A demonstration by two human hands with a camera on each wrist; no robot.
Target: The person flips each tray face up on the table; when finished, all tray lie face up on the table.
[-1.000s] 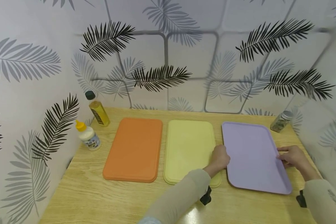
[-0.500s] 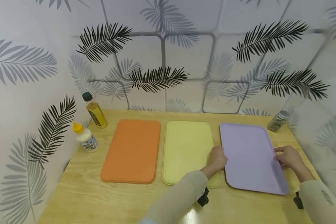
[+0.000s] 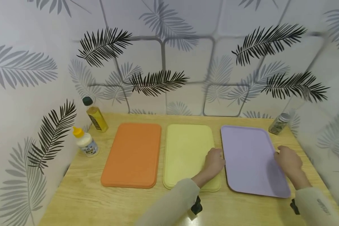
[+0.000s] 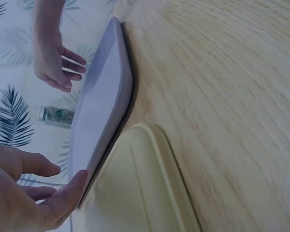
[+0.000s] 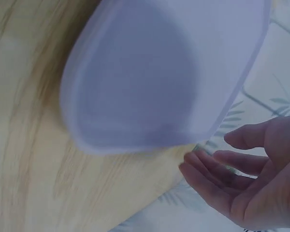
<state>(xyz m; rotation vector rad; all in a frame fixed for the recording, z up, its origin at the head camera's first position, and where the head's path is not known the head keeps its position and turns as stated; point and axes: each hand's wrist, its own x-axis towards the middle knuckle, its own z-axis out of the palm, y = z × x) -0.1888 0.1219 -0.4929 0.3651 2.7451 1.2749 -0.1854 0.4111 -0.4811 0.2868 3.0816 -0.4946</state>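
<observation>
A lavender tray (image 3: 250, 157) lies on the right part of the wooden table. My left hand (image 3: 214, 161) is at its left edge, above the yellow tray (image 3: 186, 147). In the left wrist view the thumb and fingers of this hand (image 4: 34, 193) are parted, and a fingertip seems to meet the lavender rim; contact is hard to tell. Beside the right edge hovers my right hand (image 3: 290, 161), its fingers loosely bent. The right wrist view has that hand (image 5: 251, 174) holding nothing, with its fingertips just off the tray.
An orange tray (image 3: 131, 155) lies left of the yellow one. At the table's left side stand a glue bottle (image 3: 86, 143) with a yellow tip and a bottle of yellow liquid (image 3: 97, 118). A small jar (image 3: 279, 124) with a silver lid stands at the back right.
My right hand has let go of the lavender tray's right edge and lifted off it. The left hand has loosened and shifted slightly left. The tray keeps its place among the others.
</observation>
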